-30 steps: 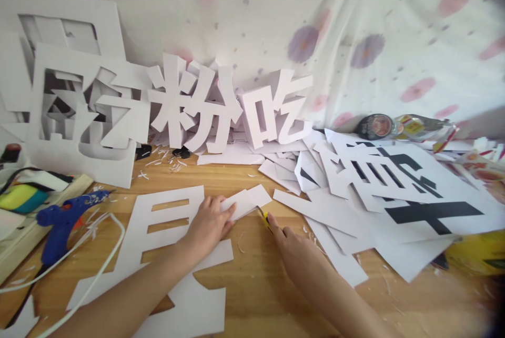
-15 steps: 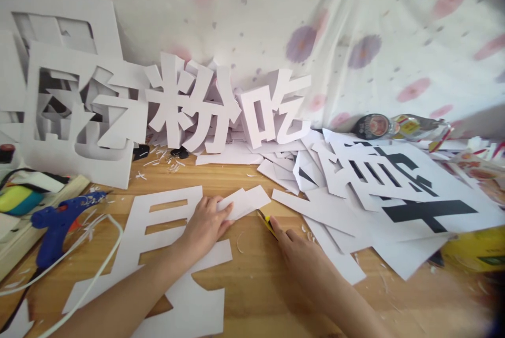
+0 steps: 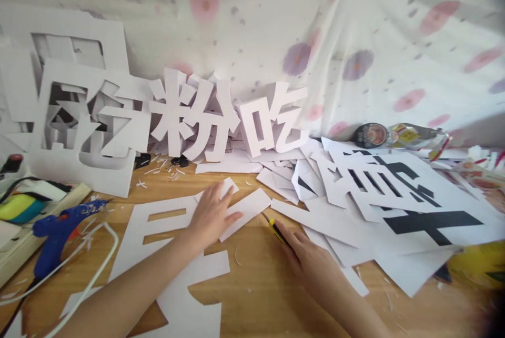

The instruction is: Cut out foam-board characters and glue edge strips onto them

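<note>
White foam strip (image 3: 246, 211) lies flat on the wooden desk (image 3: 260, 280), just right of the big cut-out letter (image 3: 173, 254). We press it down with our left hand (image 3: 211, 214), fingers spread flat, gripping nothing. Our right hand (image 3: 305, 254) is closed around a yellow utility knife (image 3: 275, 226), blade tip at the strip's lower right edge. Blue glue gun (image 3: 59, 225) sits far left; standing white letters (image 3: 221, 117) line the back; printed paper sheets (image 3: 398, 196) pile up on the right.

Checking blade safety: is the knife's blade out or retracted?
Out: a thin blade tip shows past the yellow knife in the right hand, near the white strip.
</note>
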Action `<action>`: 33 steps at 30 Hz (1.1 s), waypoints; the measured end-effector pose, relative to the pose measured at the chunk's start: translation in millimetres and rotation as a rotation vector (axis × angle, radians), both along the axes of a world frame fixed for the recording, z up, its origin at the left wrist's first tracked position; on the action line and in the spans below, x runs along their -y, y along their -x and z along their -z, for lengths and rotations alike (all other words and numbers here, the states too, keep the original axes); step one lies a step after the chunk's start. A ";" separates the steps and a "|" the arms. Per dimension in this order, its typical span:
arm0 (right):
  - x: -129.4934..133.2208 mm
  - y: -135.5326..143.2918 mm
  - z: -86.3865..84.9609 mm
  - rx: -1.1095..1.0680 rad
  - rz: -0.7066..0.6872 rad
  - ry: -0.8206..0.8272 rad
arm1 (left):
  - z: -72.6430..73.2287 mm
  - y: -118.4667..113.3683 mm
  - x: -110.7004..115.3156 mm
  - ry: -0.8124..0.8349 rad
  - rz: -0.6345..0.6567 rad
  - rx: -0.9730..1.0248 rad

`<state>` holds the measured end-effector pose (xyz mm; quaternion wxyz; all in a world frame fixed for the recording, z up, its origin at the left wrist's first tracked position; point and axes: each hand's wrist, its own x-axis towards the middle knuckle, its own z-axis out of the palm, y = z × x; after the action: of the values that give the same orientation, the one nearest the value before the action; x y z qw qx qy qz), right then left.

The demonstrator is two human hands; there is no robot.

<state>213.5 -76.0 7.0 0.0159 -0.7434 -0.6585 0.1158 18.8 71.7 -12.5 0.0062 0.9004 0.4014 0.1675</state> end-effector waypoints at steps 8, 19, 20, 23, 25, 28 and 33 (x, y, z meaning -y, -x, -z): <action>1.6 -2.5 -5.9 -0.073 0.032 -0.035 | 6.5 -19.6 30.1 0.129 0.132 -0.018; -47.6 16.7 -1.8 -0.136 -0.046 -0.046 | 9.3 -2.2 36.8 0.126 0.077 0.028; -48.7 17.9 -1.9 -0.132 -0.047 -0.041 | 10.2 -2.6 36.3 0.122 0.079 0.033; -49.5 19.3 -2.9 -0.110 -0.051 -0.031 | 12.9 -4.0 34.5 0.113 0.085 0.047; -49.1 19.5 -3.4 -0.105 -0.052 -0.033 | 14.4 -4.4 33.6 0.108 0.085 0.054; -48.8 19.9 -3.1 -0.114 -0.050 -0.059 | 15.4 -4.0 33.5 0.105 0.082 0.057; -51.2 21.6 1.0 -0.066 -0.056 -0.059 | 13.8 -3.7 34.7 0.108 0.071 0.051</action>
<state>191.9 -24.8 6.0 0.0564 -0.7197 -0.6813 0.1211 22.5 37.0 -26.3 0.0708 0.9078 0.3775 0.1684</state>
